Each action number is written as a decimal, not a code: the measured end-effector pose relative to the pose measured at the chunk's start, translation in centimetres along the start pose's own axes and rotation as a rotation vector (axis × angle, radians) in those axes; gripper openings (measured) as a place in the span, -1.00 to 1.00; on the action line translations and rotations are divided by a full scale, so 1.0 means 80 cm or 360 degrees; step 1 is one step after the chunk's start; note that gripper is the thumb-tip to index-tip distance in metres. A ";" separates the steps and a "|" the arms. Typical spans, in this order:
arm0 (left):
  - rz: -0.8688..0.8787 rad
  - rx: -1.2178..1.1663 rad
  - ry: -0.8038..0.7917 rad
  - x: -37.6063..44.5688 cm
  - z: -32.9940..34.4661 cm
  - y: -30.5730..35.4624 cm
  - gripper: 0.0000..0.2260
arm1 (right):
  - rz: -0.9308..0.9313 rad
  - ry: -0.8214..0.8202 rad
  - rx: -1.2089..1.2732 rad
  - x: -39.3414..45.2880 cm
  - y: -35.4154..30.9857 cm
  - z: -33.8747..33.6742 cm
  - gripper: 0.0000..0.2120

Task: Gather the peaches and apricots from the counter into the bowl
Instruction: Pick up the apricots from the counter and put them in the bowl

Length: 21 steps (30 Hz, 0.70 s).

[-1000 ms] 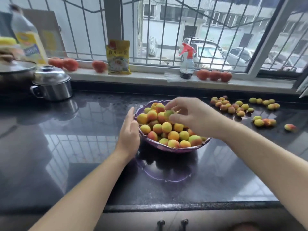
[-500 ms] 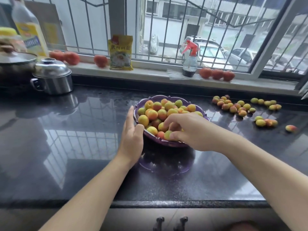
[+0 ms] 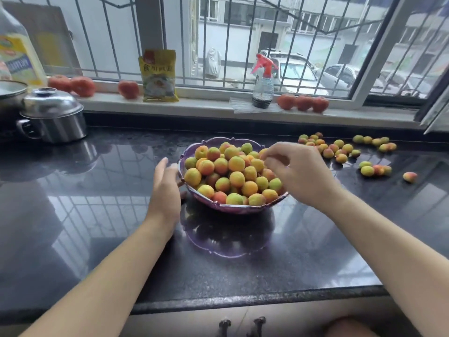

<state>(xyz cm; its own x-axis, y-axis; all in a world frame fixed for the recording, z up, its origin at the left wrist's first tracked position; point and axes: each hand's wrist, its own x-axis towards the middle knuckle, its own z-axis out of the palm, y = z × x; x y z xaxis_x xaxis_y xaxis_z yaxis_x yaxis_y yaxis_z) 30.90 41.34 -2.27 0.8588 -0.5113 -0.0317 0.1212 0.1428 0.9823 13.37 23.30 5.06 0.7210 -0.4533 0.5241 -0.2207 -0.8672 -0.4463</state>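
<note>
A purple bowl [image 3: 233, 208] heaped with small yellow-orange peaches and apricots [image 3: 230, 171] stands mid-counter. My left hand [image 3: 165, 190] rests against the bowl's left rim with straight fingers. Above the bowl's right side hovers my right hand [image 3: 298, 173], blurred, its fingers loosely curled; I see no fruit in them. More loose fruit lies on the counter to the right: a cluster [image 3: 328, 148], a row near the wall [image 3: 376, 142], a small group [image 3: 374, 170] and a single one [image 3: 410, 177].
A lidded steel pot [image 3: 53, 117] sits at the back left, with an oil bottle [image 3: 17, 59] behind it. On the windowsill stand a yellow packet [image 3: 159, 75], a spray bottle [image 3: 263, 86] and tomatoes [image 3: 303, 102]. The black counter's front edge [image 3: 243, 300] runs below my arms.
My right hand held a fruit over the bowl, dropped to the bowl's front rim, and has now lifted above its right side. My left hand stayed at the left rim.
</note>
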 end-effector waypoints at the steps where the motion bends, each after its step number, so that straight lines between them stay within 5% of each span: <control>1: -0.0058 -0.0076 0.0042 0.011 -0.001 0.003 -0.27 | 0.0100 0.0107 0.0014 0.004 0.019 -0.002 -0.84; 3: -0.0083 -0.0177 0.0110 0.027 0.000 0.005 -0.17 | 0.0326 0.0211 -0.0043 0.013 0.069 0.001 -0.82; 10: 0.0126 -0.0111 0.0027 0.046 0.013 -0.011 -0.58 | 0.0840 -0.0012 -0.0558 0.047 0.237 0.029 -0.64; 21: 0.0203 -0.0087 -0.0012 0.067 0.008 -0.030 -0.64 | 0.0841 -0.0042 -0.0779 0.100 0.306 0.049 -0.54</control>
<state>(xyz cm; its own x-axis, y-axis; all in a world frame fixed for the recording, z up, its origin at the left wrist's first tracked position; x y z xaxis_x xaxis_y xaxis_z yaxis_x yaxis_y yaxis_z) 34.95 37.72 -4.68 0.8652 -0.4923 0.0947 0.0382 0.2532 0.9667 16.27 -0.71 -4.50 0.4507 -0.8382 0.3072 -0.8092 -0.5289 -0.2559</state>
